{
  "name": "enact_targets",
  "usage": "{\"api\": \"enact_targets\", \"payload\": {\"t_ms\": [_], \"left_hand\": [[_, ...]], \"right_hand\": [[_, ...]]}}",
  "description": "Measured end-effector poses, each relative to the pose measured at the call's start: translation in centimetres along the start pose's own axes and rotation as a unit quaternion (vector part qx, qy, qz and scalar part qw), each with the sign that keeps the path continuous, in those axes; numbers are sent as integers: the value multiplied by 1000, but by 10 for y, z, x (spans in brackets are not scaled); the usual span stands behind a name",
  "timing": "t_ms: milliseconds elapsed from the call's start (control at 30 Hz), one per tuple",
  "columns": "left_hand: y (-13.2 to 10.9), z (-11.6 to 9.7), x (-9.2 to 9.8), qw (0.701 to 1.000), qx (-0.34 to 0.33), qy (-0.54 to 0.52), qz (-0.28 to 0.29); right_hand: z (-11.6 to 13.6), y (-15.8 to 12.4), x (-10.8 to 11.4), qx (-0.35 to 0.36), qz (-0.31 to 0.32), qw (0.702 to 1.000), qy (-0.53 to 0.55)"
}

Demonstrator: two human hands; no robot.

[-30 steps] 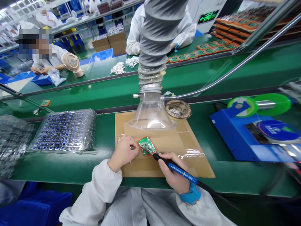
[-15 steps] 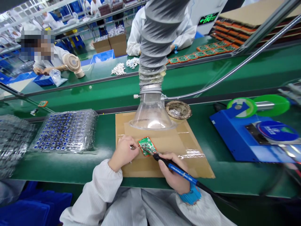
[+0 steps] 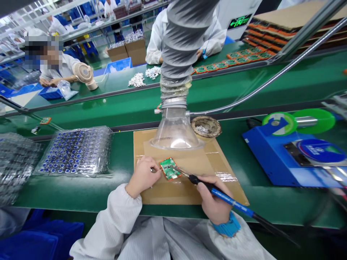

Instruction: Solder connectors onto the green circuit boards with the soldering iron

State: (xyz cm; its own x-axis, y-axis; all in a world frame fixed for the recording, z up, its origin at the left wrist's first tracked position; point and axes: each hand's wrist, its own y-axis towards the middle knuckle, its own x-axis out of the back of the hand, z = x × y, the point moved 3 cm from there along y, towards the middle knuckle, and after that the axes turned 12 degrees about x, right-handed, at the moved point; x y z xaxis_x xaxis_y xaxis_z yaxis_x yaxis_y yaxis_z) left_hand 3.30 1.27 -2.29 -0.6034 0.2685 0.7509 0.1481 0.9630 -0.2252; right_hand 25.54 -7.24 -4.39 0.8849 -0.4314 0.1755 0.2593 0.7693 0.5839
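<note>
A small green circuit board (image 3: 168, 172) with an orange edge lies on a brown cardboard sheet (image 3: 195, 193). At its left edge my left hand (image 3: 145, 175) rests with thumb and forefinger pinched together; what is between them is too small to make out. My right hand (image 3: 217, 200) grips a blue and black soldering iron (image 3: 226, 198), like a pen. The iron's thin metal end slants left over the right part of the board; whether the tip touches it I cannot tell. Just beyond the board hangs a clear fume hood (image 3: 176, 133) on a ribbed grey duct.
Behind the hood's right side sits a round dish (image 3: 206, 127) with silvery bits. Stacked clear trays (image 3: 76, 150) of small blue-marked parts stand left. A blue machine (image 3: 267, 159) with a green reel stands right. Across the green belt (image 3: 130, 108), two people sit at work.
My right hand has moved right with the soldering iron, drawing its end back across the board. My left hand stays put. A small board on the belt at far left has shifted slightly left.
</note>
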Motion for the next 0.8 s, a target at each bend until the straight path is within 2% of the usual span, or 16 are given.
{"api": "enact_targets", "payload": {"t_ms": [167, 233, 433, 500, 567, 633, 700, 767, 800], "left_hand": [[1, 0, 1, 1000, 6, 0, 6], [-1, -1, 1, 1000, 11, 3, 12], [-12, -1, -1, 998, -28, 55, -25], [-14, 2, 1, 999, -25, 13, -17], [-13, 8, 7, 995, -1, -102, 10], [-10, 17, 13, 965, 49, -252, 61], [-6, 28, 19, 914, 113, -373, 112], [2, 38, 28, 874, 167, -437, 132], [9, 41, 33, 864, 183, -452, 127]], "right_hand": [[-9, 26, 30, 31, -166, 982, -88], [-16, 40, 38, 33, -201, 972, -114], [-43, 70, 30, -6, -185, 975, -121], [-46, 77, 25, -37, -153, 978, -140], [-43, 79, 22, -61, -115, 982, -137], [-36, 74, 24, -67, -106, 983, -133], [-29, 63, 30, -66, -123, 979, -146], [-26, 48, 35, -74, -121, 975, -168], [-25, 42, 36, -75, -106, 977, -171]]}}
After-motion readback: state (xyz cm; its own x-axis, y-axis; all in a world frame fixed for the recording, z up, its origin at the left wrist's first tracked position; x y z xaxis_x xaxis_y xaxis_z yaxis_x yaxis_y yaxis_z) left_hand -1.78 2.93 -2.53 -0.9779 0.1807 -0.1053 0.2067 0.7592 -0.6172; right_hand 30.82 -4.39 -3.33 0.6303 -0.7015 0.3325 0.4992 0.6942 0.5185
